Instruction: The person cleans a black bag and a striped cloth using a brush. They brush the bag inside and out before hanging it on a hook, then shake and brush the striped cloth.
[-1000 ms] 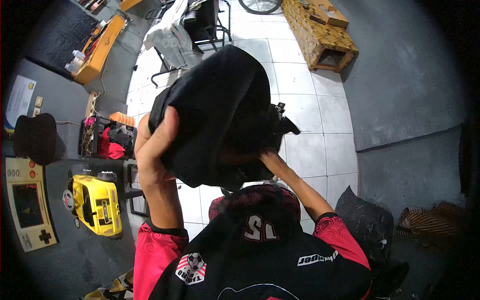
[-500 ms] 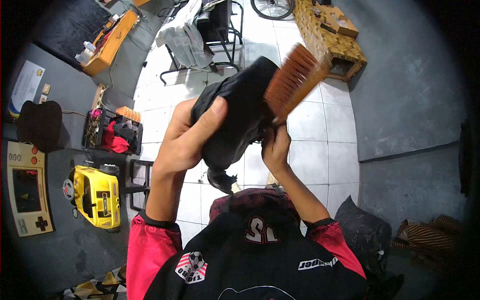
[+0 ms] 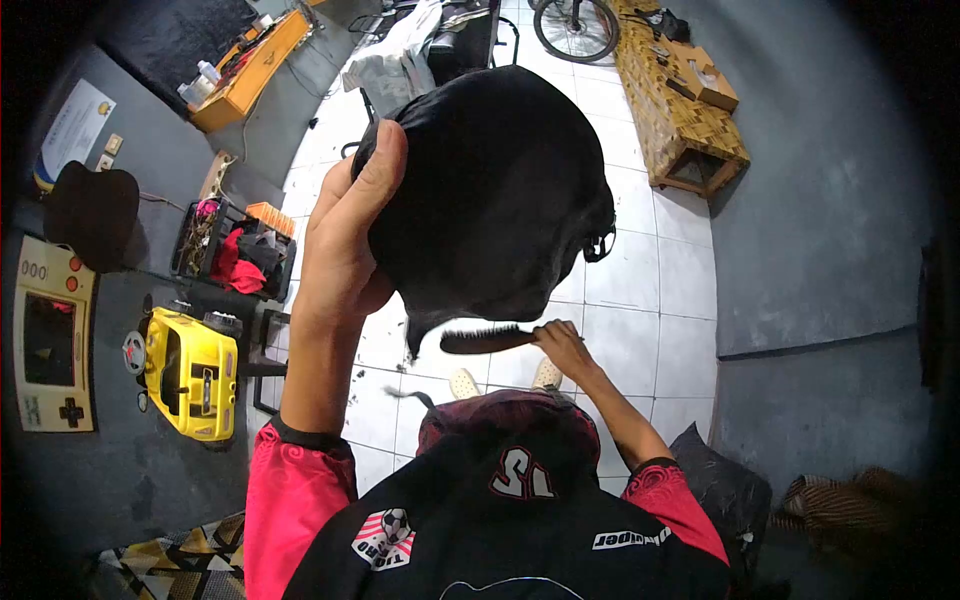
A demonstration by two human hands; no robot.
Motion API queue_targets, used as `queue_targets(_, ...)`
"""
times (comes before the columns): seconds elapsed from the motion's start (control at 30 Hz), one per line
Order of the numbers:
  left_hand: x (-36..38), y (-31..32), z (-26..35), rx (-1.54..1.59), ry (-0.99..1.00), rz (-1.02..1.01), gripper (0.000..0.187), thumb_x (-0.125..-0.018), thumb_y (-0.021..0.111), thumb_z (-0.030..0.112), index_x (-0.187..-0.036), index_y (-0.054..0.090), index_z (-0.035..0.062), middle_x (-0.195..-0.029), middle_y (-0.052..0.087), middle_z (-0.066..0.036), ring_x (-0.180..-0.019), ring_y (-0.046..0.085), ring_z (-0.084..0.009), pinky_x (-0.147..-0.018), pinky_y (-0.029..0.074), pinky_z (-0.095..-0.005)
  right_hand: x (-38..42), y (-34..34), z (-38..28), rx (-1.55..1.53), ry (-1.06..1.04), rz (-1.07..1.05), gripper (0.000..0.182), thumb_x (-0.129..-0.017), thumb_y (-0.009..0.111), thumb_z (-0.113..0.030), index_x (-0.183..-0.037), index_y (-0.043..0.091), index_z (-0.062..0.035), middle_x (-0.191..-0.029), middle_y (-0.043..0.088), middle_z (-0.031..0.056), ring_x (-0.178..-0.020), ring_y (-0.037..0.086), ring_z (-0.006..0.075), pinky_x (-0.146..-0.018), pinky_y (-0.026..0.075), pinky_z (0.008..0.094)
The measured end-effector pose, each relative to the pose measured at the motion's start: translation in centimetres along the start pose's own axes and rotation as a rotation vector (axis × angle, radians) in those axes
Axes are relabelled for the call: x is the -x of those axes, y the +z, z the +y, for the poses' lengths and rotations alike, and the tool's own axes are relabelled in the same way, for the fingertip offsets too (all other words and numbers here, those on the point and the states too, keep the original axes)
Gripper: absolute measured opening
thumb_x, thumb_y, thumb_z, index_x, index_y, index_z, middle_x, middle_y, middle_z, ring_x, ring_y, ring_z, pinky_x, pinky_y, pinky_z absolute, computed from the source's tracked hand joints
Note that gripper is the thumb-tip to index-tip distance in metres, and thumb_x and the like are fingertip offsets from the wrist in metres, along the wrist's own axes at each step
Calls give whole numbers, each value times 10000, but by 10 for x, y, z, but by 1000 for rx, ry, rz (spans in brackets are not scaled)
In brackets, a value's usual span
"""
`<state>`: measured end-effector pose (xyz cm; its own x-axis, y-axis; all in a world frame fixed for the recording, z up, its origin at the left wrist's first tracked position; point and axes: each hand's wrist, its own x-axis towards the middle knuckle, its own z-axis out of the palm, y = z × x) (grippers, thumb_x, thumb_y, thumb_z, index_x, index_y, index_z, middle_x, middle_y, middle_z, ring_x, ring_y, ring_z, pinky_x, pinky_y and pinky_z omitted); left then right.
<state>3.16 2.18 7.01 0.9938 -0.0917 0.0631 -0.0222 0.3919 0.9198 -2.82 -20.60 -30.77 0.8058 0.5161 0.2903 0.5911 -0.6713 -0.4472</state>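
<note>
A black cloth item [image 3: 490,190], seemingly a bag or pouch with a small buckle at its right edge, fills the middle of the view. My left hand [image 3: 350,225] grips its left side, thumb on the near face and the other fingers mostly hidden behind. Lower down, my right hand [image 3: 563,345] is closed round the handle end of a brush [image 3: 485,340]. The brush lies level, its bristles facing up, below the cloth and apart from it.
White floor tiles [image 3: 620,270] show beneath, with dark bits scattered at left. A woven bench [image 3: 660,120] stands at upper right, a bicycle [image 3: 577,28] behind. On the left are a yellow toy car [image 3: 190,372] and a black crate [image 3: 235,250].
The cloth item has been raised closer to the camera and turned to a broader face. My right hand has moved down with the brush, away from the cloth.
</note>
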Motion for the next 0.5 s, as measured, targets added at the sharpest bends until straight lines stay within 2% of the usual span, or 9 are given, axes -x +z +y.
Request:
queue_targets(0.1, 0, 2, 2, -29, -84, -75, 327, -881, 559, 344, -974, 589, 32, -862, 617, -48, -768, 585, -121, -682, 481, -272, -18, -23, -14, -175, 180, 458, 148, -757, 587, -22, -898, 555, 7, -870, 582, 148, -794, 584, 321, -676, 467, 403)
queue_targets(0.13, 0, 9, 0, -56, -88, -53, 330, -880, 559, 351, -965, 590, 33, -845, 609, -38, -756, 576, -107, -675, 476, -259, -40, -57, -34, -276, 221, 530, 128, -778, 559, 3, -900, 537, 32, -835, 587, 179, -774, 596, 335, -663, 482, 384)
queue_targets(0.17, 0, 14, 0, -65, -112, -104, 337, -880, 558, 358, -961, 590, 33, -841, 604, -36, -751, 573, -103, -670, 474, -254, -57, -73, -46, -224, 196, 675, 96, -810, 528, 11, -901, 534, 42, -792, 576, 189, -754, 595, 316, -677, 473, 345)
queue_targets(0.23, -1, 21, -2, -83, -160, -210, 349, -878, 557, 371, -953, 590, 32, -834, 595, -33, -741, 566, -96, -661, 471, -243, -92, -100, -63, -351, 275, 839, 151, -796, 579, -25, -926, 539, 43, -862, 594, 222, -811, 615, 360, -679, 488, 383)
queue_targets(0.33, -7, 33, -10, -14, -80, -230, 398, -877, 547, 404, -974, 573, 18, -883, 598, -62, -749, 576, -105, -642, 479, -248, -114, -112, -87, -454, 197, 789, 174, -779, 577, -27, -930, 523, 43, -882, 596, 208, -812, 616, 355, -663, 493, 370)
queue_targets(0.37, -7, 34, -9, 13, -51, -233, 406, -877, 546, 408, -980, 569, 16, -899, 600, -69, -753, 579, -109, -643, 483, -253, -109, -100, -86, -412, 234, 680, 206, -764, 593, -11, -951, 526, 45, -877, 592, 196, -800, 609, 353, -665, 500, 370)
queue_targets(0.4, -4, 37, -1, 18, -85, -126, 413, -882, 536, 407, -999, 555, 12, -946, 604, -90, -800, 600, -142, -695, 500, -277, -103, -90, -86, -324, 173, 628, 217, -762, 593, -9, -964, 531, 41, -869, 589, 192, -806, 602, 350, -675, 499, 383)
queue_targets(0.43, -4, 33, 1, 42, -71, -102, 422, -880, 536, 400, -1032, 558, 7, -978, 607, -104, -855, 595, -171, -752, 485, -302, -95, -75, -86, -238, 111, 574, 228, -760, 593, -8, -976, 536, 37, -862, 586, 188, -812, 594, 347, -685, 498, 395)
queue_targets(0.5, -5, 26, 5, 91, -48, -57, 449, -875, 538, 387, -1097, 564, -2, -1042, 612, -130, -967, 586, -228, -866, 454, -353, -61, -8, -47, 36, -19, 354, 313, -754, 586, -3, -1063, 548, -34, -845, 577, 169, -722, 568, 305, -658, 469, 388)
